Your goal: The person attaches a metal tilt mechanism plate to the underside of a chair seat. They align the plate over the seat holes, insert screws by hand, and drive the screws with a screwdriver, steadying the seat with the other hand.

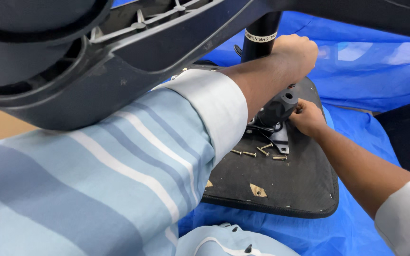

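- Gripping the black cylindrical metal column [261, 35] of an upturned office chair, the left hand [296, 52] is seen at the top centre, its fingers curled shut around the column just below a white label band.
- The left forearm is stretched across the view, clothed in a light blue striped sleeve with a white cuff.
- The right hand [308, 117] is held against the black moulded chair mechanism [278, 107] at the foot of the column; its fingers are bunched together at the mechanism's side, but whether anything is pinched between them cannot be told.
- The mechanism is set on the black fabric-covered underside of the seat pad [300, 185], which is laid flat on a bright blue plastic sheet [357, 61].
- A metal mounting plate [280, 141] is seen under the mechanism, touching the seat pad.
- Several small brass-coloured screws [257, 152] are scattered loose on the seat pad just beside the plate, near the right hand.
- Two small tears with pale backing [258, 190] are visible in the fabric near the front edge of the seat pad.
- A large dark plastic chair part [72, 85] is seen close to the camera at the upper left.
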